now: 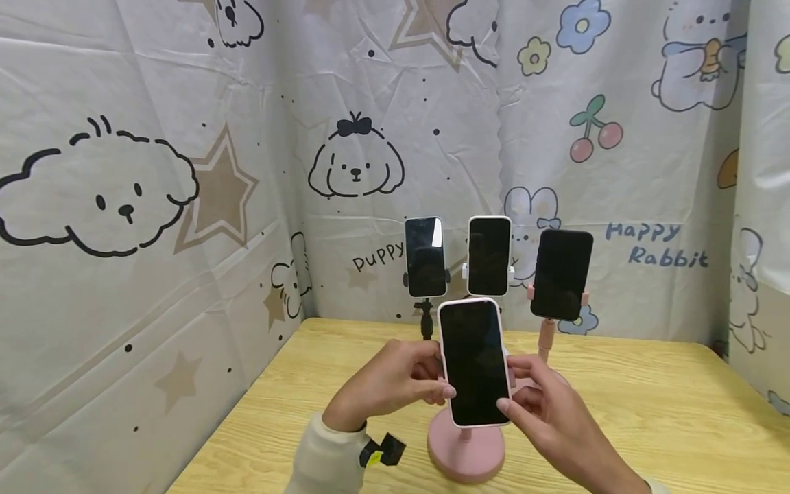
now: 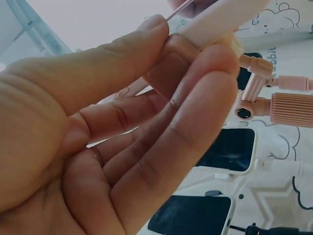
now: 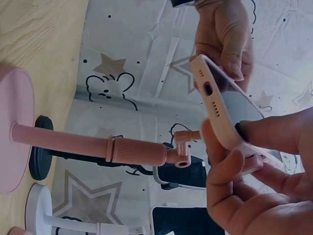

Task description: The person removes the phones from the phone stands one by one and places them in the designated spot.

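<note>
A phone in a pale pink case (image 1: 474, 363) stands upright, slightly tilted, on a pink phone stand (image 1: 465, 449), its dark screen facing me. My left hand (image 1: 395, 384) grips the phone's left edge, thumb on the front and fingers behind. On the opposite edge my right hand (image 1: 549, 408) pinches it near the lower corner. The left wrist view shows a pink clamp block (image 2: 168, 73) between my left thumb and fingers, beside the phone's edge. From the right wrist view, the charging port on the phone's bottom edge (image 3: 211, 95) shows, and the stand's ribbed pole (image 3: 137, 151) reaches toward its back.
Behind stand three more phones on stands: one on a black stand (image 1: 426, 257), a white-cased one (image 1: 489, 257) in a white holder, and a black one (image 1: 561, 274) on a pink stand. The wooden table (image 1: 666, 412) meets a printed curtain (image 1: 358, 226) at the back and left.
</note>
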Demonstrator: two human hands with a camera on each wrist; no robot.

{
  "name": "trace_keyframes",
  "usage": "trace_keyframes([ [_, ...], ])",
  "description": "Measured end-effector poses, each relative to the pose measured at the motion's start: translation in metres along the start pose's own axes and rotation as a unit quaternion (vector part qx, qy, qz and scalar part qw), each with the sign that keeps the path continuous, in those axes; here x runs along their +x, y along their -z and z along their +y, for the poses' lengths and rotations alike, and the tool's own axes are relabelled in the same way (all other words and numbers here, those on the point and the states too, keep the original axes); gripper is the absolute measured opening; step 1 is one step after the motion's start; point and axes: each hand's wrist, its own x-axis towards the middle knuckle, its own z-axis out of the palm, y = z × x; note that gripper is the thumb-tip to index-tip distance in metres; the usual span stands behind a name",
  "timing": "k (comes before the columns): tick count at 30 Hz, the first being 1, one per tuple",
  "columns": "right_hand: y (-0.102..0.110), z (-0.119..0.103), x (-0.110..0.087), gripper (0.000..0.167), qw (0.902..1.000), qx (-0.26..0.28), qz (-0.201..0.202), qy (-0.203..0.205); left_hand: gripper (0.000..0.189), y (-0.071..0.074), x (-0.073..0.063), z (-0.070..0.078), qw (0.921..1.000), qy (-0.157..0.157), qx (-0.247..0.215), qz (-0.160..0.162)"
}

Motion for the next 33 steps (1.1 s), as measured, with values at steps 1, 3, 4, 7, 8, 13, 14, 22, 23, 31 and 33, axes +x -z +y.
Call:
trace_keyframes([
  [1, 0.001, -0.0013, -0.0013, 0.045, 1.0, 0.002, -0.003, -0.009, 0.018, -0.0007, 0.0003, 0.0004, 1.0, -0.002, -0.002, -0.001],
  [3, 0.0029, -0.0039, -0.0034, 0.045, 0.9996, 0.004, -0.007, -0.029, 0.018, -0.0021, 0.0012, 0.0009, 0.9999, -0.007, -0.007, -0.003],
  [4, 0.0037, -0.0051, -0.0043, 0.045, 0.9992, 0.007, -0.009, -0.039, 0.018, -0.0027, 0.0017, 0.0008, 0.9999, -0.009, -0.01, -0.005],
  [7, 0.0053, -0.0077, -0.0064, 0.044, 0.9983, 0.004, -0.012, -0.057, 0.017, -0.0038, 0.003, 0.0003, 0.9998, -0.015, -0.011, -0.01],
  [8, 0.0056, -0.0082, -0.0067, 0.044, 0.9981, 0.001, -0.013, -0.061, 0.017, -0.0039, 0.0035, -0.0001, 0.9997, -0.016, -0.01, -0.012],
  [13, 0.0058, -0.0095, -0.0061, 0.043, 0.9975, -0.003, -0.016, -0.068, 0.018, -0.0026, 0.0051, -0.003, 0.9995, -0.024, 0.009, -0.017],
  [14, 0.0059, -0.0094, -0.0058, 0.043, 0.9977, -0.002, -0.017, -0.066, 0.018, -0.0022, 0.0053, -0.0036, 0.9995, -0.025, 0.012, -0.017],
  [22, 0.0052, -0.0079, -0.0048, 0.044, 0.999, -0.013, -0.014, -0.04, 0.014, -0.0004, 0.0057, -0.0062, 0.9989, -0.034, 0.022, -0.022],
  [23, 0.0045, -0.0078, -0.0054, 0.043, 0.9993, -0.018, -0.011, -0.032, 0.013, -0.0004, 0.0057, -0.0065, 0.9989, -0.033, 0.025, -0.022],
  [31, -0.0007, -0.0099, -0.0079, 0.042, 0.9959, -0.087, 0.02, -0.016, 0.013, -0.0008, 0.0057, -0.0077, 0.9983, -0.027, 0.045, -0.027],
  [33, -0.0004, -0.0092, -0.0077, 0.042, 0.9953, -0.094, 0.02, -0.014, 0.012, -0.001, 0.006, -0.0076, 0.9982, -0.023, 0.049, -0.026],
])
